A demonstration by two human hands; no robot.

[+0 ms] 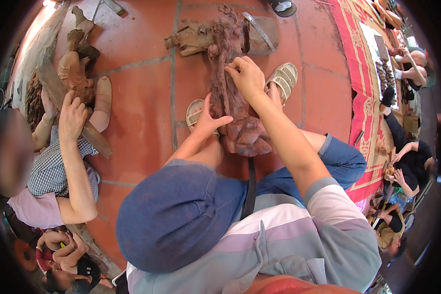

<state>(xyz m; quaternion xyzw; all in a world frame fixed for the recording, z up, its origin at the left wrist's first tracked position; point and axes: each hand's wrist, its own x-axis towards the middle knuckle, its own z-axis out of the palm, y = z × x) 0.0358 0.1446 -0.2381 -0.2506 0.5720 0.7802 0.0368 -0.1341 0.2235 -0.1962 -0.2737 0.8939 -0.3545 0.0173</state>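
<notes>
Head: right hand (248, 79) hides carving (224, 90) (partly).

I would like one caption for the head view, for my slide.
Left hand and right hand at a reddish carving, sandalled feet to either side, on a red tiled floor.

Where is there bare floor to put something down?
Two patches of the red floor look bare: one on the left, between the neighbour's wood piece and the left sandal, another on the right, between the right sandal and the red mat. The middle is crowded: the carving, left hand, right hand and wood block sit close together.
</notes>
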